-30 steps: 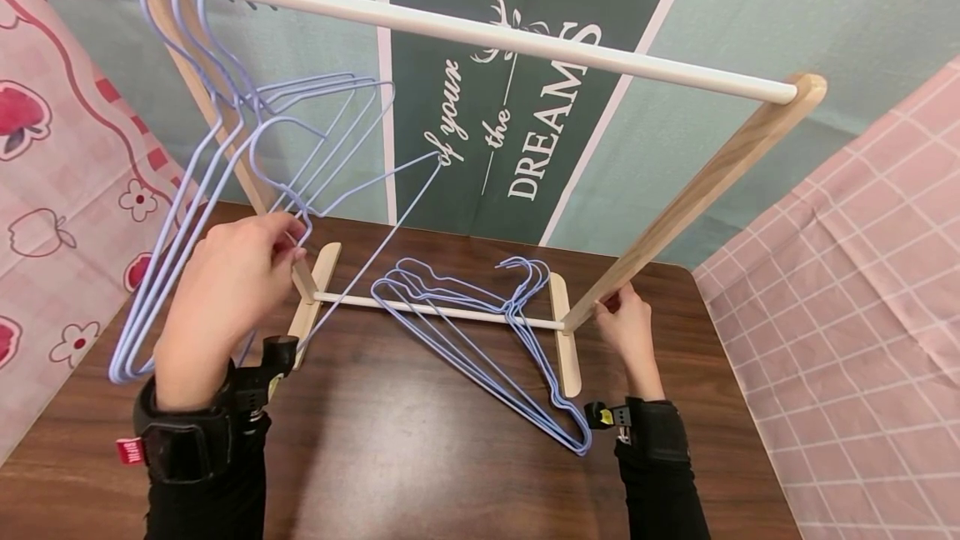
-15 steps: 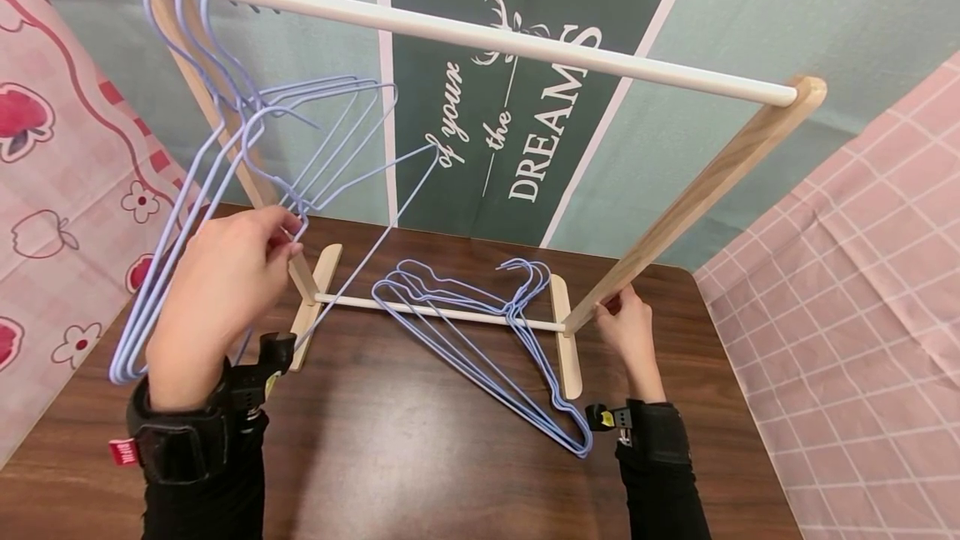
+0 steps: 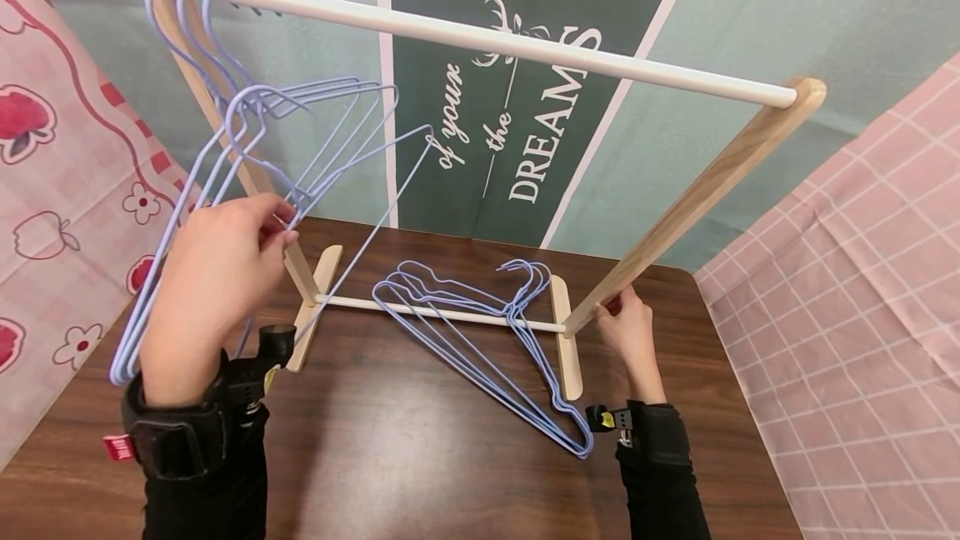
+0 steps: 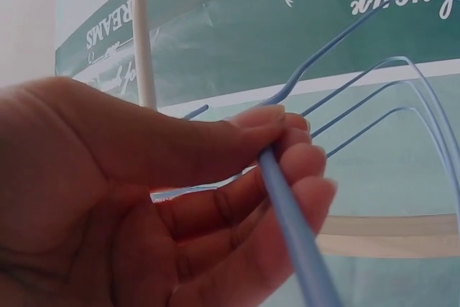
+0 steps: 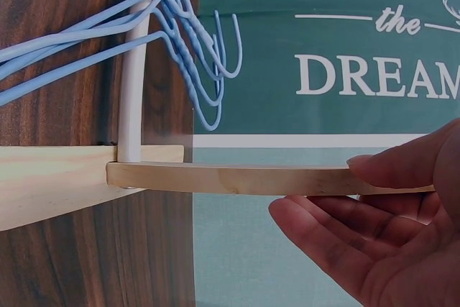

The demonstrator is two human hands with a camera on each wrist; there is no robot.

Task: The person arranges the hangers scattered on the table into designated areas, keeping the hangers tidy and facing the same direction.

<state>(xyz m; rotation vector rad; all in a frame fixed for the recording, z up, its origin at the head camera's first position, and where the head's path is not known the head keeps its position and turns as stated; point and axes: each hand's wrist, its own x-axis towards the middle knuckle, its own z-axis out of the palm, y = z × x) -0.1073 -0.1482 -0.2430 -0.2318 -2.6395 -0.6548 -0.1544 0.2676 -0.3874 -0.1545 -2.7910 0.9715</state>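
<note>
My left hand [image 3: 217, 282] pinches a blue wire hanger [image 4: 296, 242] between thumb and fingers, just below its neck. This hanger's hook points up and stands below the rack's white top rod [image 3: 480, 38], overlapping the hung hangers in the head view. Three matching hangers [image 3: 127, 352] hang from the rod's left end. My right hand [image 3: 628, 327] grips the lower part of the rack's right wooden post [image 5: 237, 179], thumb on one side and fingers on the other. More blue hangers [image 3: 517, 317] lie stacked on the table, across the rack's lower white bar [image 3: 352, 302].
Wooden feet [image 3: 566, 348] carry the rack on a dark brown table [image 3: 420, 457]. Behind it hangs a green cloth with white lettering [image 3: 450, 215]. Pink patterned cloths [image 3: 847, 315] stand at both sides.
My left hand has moved slightly left, and the held hanger's hook has risen and shifted left toward the hung hangers. The right hand keeps its grip on the post.
</note>
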